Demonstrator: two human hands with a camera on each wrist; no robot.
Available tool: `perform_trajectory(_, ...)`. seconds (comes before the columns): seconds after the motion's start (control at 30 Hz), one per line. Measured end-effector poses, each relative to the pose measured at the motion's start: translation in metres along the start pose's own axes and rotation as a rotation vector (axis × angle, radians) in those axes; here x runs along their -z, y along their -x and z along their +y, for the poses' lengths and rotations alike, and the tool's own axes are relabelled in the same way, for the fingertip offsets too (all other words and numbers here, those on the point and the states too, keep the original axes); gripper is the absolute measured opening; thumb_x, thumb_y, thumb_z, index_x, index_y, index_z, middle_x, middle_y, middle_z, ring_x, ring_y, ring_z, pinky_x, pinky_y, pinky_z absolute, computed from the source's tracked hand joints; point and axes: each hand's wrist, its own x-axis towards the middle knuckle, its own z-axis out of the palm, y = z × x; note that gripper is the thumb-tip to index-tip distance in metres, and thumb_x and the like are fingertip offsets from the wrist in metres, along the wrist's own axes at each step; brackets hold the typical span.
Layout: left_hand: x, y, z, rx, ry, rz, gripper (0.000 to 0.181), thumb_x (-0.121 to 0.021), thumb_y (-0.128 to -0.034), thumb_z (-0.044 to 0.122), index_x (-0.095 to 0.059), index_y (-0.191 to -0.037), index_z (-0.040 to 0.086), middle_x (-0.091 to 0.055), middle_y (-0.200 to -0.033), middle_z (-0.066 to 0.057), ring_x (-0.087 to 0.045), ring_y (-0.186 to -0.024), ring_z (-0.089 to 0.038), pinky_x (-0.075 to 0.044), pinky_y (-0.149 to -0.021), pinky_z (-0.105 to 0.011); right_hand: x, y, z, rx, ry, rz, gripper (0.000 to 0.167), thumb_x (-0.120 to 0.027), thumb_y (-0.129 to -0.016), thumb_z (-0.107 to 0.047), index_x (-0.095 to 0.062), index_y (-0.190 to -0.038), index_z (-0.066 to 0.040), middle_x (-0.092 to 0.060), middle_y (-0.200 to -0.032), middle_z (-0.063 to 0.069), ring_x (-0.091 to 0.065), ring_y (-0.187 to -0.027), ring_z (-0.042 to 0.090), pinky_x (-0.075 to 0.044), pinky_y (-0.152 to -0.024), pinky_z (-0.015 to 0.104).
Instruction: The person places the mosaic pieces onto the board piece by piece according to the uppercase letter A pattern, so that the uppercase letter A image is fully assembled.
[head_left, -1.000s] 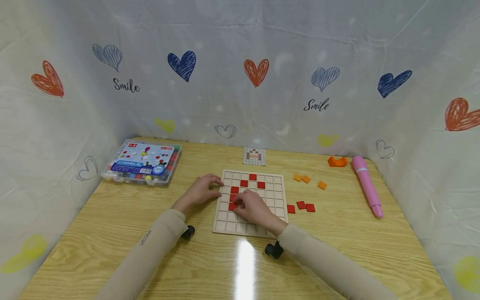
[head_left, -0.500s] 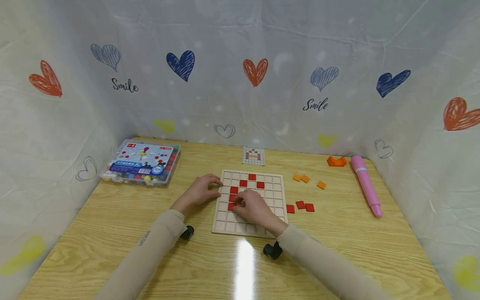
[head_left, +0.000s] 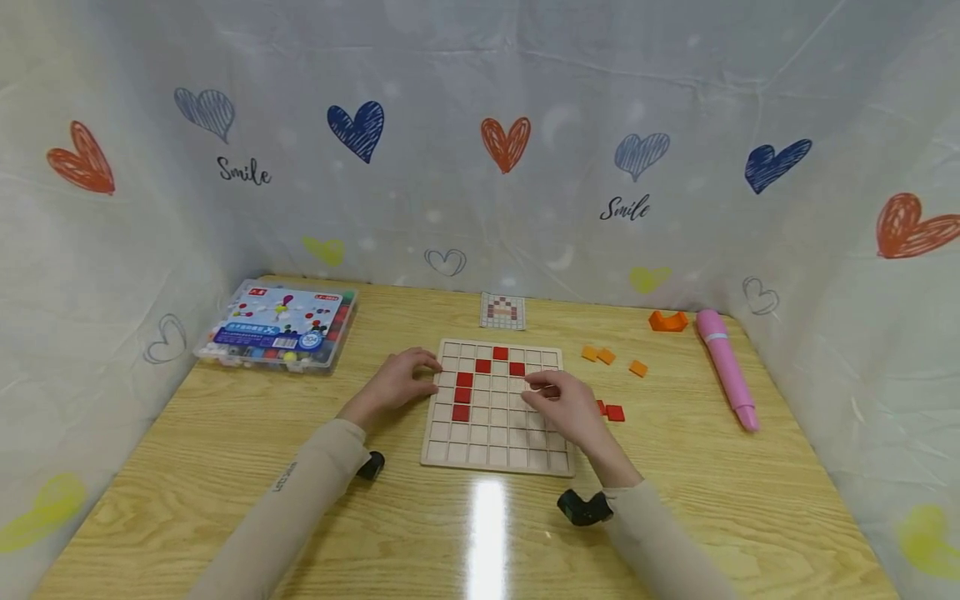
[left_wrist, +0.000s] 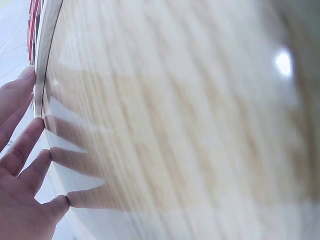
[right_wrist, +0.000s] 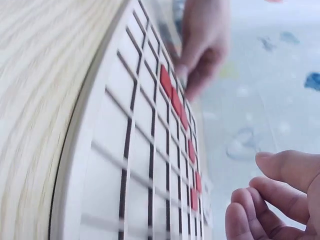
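Observation:
A square wooden grid board [head_left: 498,435] lies on the table with several red square tiles [head_left: 461,412] set in its cells. Three of them form a column at left, and the others make a peak near the far edge. My left hand [head_left: 399,379] rests at the board's left edge, its fingertips on the rim and tabletop in the left wrist view. Over the right part of the board hovers my right hand [head_left: 567,407]. In the right wrist view its bent fingers [right_wrist: 241,212] hold nothing, and the thumb stands apart from them.
Loose red tiles [head_left: 615,413] lie right of the board, partly behind my right hand. Beyond them are three orange tiles [head_left: 638,368], an orange holder [head_left: 667,322] and a pink pen-like stick [head_left: 726,367]. A printed grid card [head_left: 503,312] and a plastic case [head_left: 277,325] stand farther back.
My right hand has left the lowest red tile of the left column and moved right across the board. That tile stays in its cell. The left hand keeps its place.

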Motion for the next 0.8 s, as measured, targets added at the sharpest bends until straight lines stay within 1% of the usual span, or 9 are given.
perform_trajectory(0.07,0.000,0.000,-0.001,0.001,-0.003,0.002,0.029,-0.073,-0.0891,0.018,-0.068,-0.116,0.008,-0.053,-0.138,-0.014,-0.039,-0.136,-0.036,-0.007,-0.117,-0.057,0.011,0.004,0.012,-0.030,0.002,0.020,0.036,-0.071,-0.091,-0.024,-0.067,-0.123,-0.006,-0.067,-0.112,0.009,-0.064,-0.101,0.025,-0.054,-0.083,0.040)
perform_trajectory(0.13,-0.001,0.000,-0.001,0.004,-0.002,0.000,0.029,-0.073,-0.0893,0.018,-0.068,-0.116,0.008,-0.053,-0.138,-0.014,-0.039,-0.136,-0.035,-0.008,-0.118,-0.056,0.024,0.009,0.025,-0.068,0.009,0.035,0.039,-0.069,-0.092,-0.025,-0.065,-0.125,-0.006,-0.066,-0.115,0.010,-0.063,-0.103,0.026,-0.054,-0.084,0.039)
perform_trajectory(0.33,-0.002,0.001,0.000,0.008,0.009,-0.005,0.029,-0.072,-0.0894,0.018,-0.068,-0.117,0.009,-0.053,-0.138,-0.014,-0.039,-0.136,-0.035,-0.007,-0.118,-0.056,0.066,0.024,0.066,-0.169,-0.041,0.066,0.048,-0.063,-0.096,-0.030,-0.056,-0.136,-0.004,-0.062,-0.125,0.016,-0.060,-0.111,0.029,-0.052,-0.086,0.031)
perform_trajectory(0.4,-0.001,0.001,0.000,0.003,0.014,-0.003,0.029,-0.072,-0.0893,0.018,-0.068,-0.117,0.008,-0.053,-0.138,-0.014,-0.039,-0.136,-0.036,-0.007,-0.118,-0.057,0.078,0.028,0.077,-0.189,-0.020,0.083,0.051,-0.061,-0.097,-0.035,-0.054,-0.138,-0.004,-0.061,-0.127,0.017,-0.059,-0.114,0.030,-0.051,-0.087,0.032)
perform_trajectory(0.47,-0.001,0.001,-0.001,-0.003,0.013,-0.001,0.029,-0.072,-0.0893,0.018,-0.068,-0.117,0.008,-0.053,-0.138,-0.014,-0.039,-0.136,-0.036,-0.007,-0.117,-0.057,0.088,0.032,0.087,-0.201,0.016,0.085,0.055,-0.060,-0.097,-0.038,-0.052,-0.140,-0.004,-0.059,-0.129,0.019,-0.058,-0.116,0.033,-0.050,-0.090,0.037)
perform_trajectory(0.53,-0.001,0.001,-0.002,-0.012,0.010,0.000,0.030,-0.072,-0.0892,0.018,-0.068,-0.117,0.007,-0.053,-0.138,-0.015,-0.039,-0.136,-0.036,-0.007,-0.117,-0.057,0.096,0.036,0.094,-0.209,0.046,0.074,0.058,-0.060,-0.097,-0.039,-0.050,-0.141,-0.002,-0.057,-0.131,0.022,-0.056,-0.118,0.035,-0.049,-0.093,0.043)
perform_trajectory(0.63,-0.001,0.000,-0.003,-0.021,0.006,0.001,0.029,-0.073,-0.0891,0.018,-0.068,-0.116,0.007,-0.053,-0.137,-0.015,-0.040,-0.135,-0.036,-0.008,-0.117,-0.057,0.103,0.039,0.102,-0.210,0.110,0.052,0.059,-0.062,-0.096,-0.036,-0.050,-0.139,0.003,-0.057,-0.130,0.025,-0.056,-0.117,0.038,-0.048,-0.094,0.046)
perform_trajectory(0.7,-0.001,0.000,-0.003,-0.024,0.006,-0.001,0.029,-0.073,-0.0890,0.018,-0.068,-0.116,0.007,-0.054,-0.137,-0.015,-0.040,-0.135,-0.036,-0.009,-0.117,-0.057,0.105,0.041,0.106,-0.206,0.140,0.038,0.057,-0.065,-0.095,-0.031,-0.051,-0.136,0.007,-0.058,-0.127,0.026,-0.057,-0.113,0.037,-0.050,-0.090,0.042)
perform_trajectory(0.8,0.000,0.000,-0.003,-0.023,0.013,-0.002,0.029,-0.073,-0.0888,0.018,-0.068,-0.115,0.007,-0.054,-0.136,-0.015,-0.041,-0.135,-0.035,-0.009,-0.117,-0.056,0.106,0.042,0.111,-0.189,0.169,0.021,0.055,-0.068,-0.093,-0.025,-0.052,-0.133,0.010,-0.061,-0.121,0.025,-0.060,-0.108,0.035,-0.051,-0.082,0.033)
